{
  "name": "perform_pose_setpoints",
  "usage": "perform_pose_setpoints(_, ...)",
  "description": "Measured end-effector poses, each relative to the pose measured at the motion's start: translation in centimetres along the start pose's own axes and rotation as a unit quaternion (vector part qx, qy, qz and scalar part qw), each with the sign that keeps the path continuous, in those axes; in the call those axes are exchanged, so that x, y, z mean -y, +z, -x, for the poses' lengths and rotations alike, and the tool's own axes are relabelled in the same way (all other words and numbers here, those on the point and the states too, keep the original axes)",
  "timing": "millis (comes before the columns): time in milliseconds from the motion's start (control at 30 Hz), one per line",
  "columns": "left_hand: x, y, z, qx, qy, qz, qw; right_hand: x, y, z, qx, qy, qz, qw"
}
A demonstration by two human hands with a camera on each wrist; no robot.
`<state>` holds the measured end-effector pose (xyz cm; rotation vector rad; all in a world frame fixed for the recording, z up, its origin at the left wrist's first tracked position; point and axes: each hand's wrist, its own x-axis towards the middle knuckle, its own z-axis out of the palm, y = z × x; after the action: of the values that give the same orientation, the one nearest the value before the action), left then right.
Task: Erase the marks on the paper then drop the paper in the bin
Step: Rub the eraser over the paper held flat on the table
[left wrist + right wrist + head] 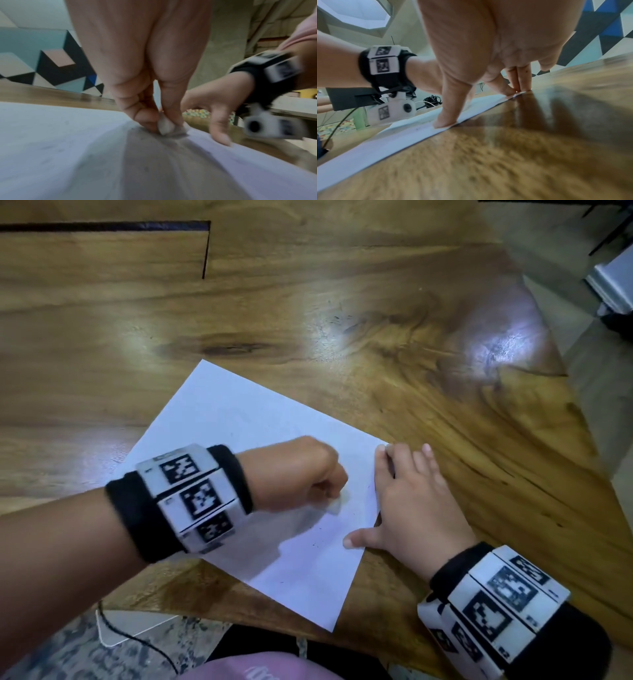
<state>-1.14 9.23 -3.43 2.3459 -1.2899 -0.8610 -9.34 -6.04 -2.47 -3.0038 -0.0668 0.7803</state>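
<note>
The white rectangular sheet of paper [260, 474] lies flat on the glossy brown wooden table [308, 302], turned at an angle, its near corner close to the table's front edge. From the head view, my left hand [294, 474] is curled tight, pinching a small white eraser [337, 506], and just beyond that pinch my right hand [411, 498] lies flat with fingers spread along the sheet's right edge. Faint dark specks sit on the paper below my pinch, so I judge the rubbing isn't finished. No bin is in sight.

Left wrist view now: the eraser [165, 127] is nipped between thumb and fingers, its tip down on the paper [68, 142], which is rucked into a small ridge right at the tip. I'd say short, light strokes away from my holding hand will keep it from creasing.

Right wrist view: my thumb [447, 119] and fingertips [524, 86] press the paper's edge [385, 142] onto the table [505, 162]. Good anchor; I reckon it should sit close beside the eraser, firm and still.
</note>
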Motion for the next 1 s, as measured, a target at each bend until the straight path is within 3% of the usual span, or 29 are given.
perform_pose_setpoints(100,0.2,0.1,1.0,0.049,0.004,-0.005,0.999,0.0,0.0,0.0,0.007,-0.005,0.007,1.000)
perform_pose_setpoints(267,-1.0,-1.6,-3.6,-0.089,-0.032,-0.031,0.995,0.1,0.0,0.1,0.012,-0.007,0.016,1.000)
perform_pose_setpoints(333,-1.5,-1.4,-4.4,-0.104,-0.043,-0.031,0.993,0.1,0.0,0.1,0.016,-0.007,0.018,1.000)
perform_pose_setpoints(533,-1.5,1.9,1.5,-0.009,0.009,-0.015,1.000,0.1,0.1,0.2,0.017,-0.002,0.009,1.000)
perform_pose_setpoints(667,-1.1,2.3,3.7,0.056,-0.013,-0.009,0.998,0.1,-0.1,0.1,0.017,-0.004,0.004,1.000)
perform_pose_setpoints(900,-1.7,-1.1,-3.0,-0.076,-0.034,-0.035,0.996,0.2,-0.1,0.1,0.019,-0.005,0.019,1.000)
perform_pose_setpoints(1000,-1.9,-0.3,-2.1,-0.050,-0.028,-0.019,0.998,0.1,-0.1,0.2,0.018,-0.003,0.012,1.000)
